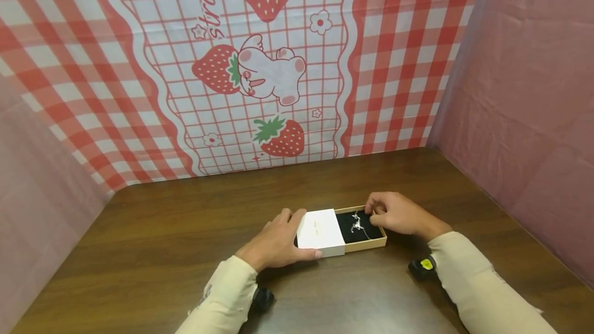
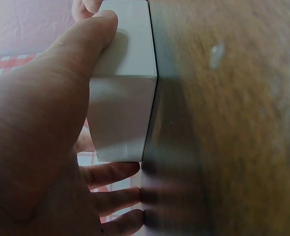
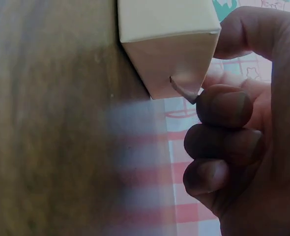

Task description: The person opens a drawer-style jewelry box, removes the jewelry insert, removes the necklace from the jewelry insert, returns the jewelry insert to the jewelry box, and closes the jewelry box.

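A white box sleeve with small gold lettering lies on the table, its gold-edged drawer slid out to the right. On the black pad inside lies a silver piece of jewellery with a fine chain. My left hand grips the sleeve's left part, thumb along the near side and fingers at the far side. At the drawer's right end, my right hand has curled fingers, thumb and forefinger over the pad's corner. Their tips are hidden in the right wrist view. A small ribbon tab sticks out of the drawer's end.
The brown wooden table surrounds the box. Behind it hangs a red-and-white checked cloth with strawberries, and pink cloth hangs at the right side. Both wrists carry a black camera.
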`<state>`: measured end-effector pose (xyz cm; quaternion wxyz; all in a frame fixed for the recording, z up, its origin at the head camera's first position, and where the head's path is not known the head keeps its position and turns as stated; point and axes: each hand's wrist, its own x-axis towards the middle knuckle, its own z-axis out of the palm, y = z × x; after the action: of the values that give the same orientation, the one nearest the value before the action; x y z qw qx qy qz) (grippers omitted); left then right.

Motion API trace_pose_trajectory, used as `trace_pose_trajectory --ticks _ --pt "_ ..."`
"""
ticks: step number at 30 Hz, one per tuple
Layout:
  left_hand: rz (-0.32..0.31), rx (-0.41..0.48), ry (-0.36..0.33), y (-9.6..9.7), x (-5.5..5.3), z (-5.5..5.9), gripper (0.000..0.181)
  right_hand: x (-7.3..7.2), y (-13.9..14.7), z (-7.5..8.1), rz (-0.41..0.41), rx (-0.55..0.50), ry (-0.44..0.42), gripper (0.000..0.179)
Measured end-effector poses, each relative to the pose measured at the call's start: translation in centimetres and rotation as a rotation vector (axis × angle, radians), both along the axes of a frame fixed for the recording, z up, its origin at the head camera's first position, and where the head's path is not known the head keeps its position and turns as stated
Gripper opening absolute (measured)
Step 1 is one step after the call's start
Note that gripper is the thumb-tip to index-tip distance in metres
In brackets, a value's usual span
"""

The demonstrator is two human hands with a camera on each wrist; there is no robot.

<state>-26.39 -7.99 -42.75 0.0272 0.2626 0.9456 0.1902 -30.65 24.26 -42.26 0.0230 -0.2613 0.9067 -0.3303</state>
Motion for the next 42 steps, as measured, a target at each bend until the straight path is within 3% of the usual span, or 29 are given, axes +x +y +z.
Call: trace_pose_trajectory --ticks 13,28,35,42 --pt "0.0 0.006 0.01 0.1 0.1 0.0 0.099 0.3 -0.4 0.1 -0.045 0.185 -0.026 0.027" --pt "0.007 0.011 -0.01 0.0 0.1 0.1 0.101 0.5 -0.7 1.0 -0.012 0.192 -0.085 0.017" --pt "0.007 0.014 -0.006 0.0 0.1 0.0 0.1 0.8 -1.2 1.4 -0.022 0.242 -0.036 0.007" --pt "0.006 0.003 -0.002 0.0 0.0 -0.1 0.1 0.7 -1.0 1.2 0.006 0.233 -0.003 0.009"
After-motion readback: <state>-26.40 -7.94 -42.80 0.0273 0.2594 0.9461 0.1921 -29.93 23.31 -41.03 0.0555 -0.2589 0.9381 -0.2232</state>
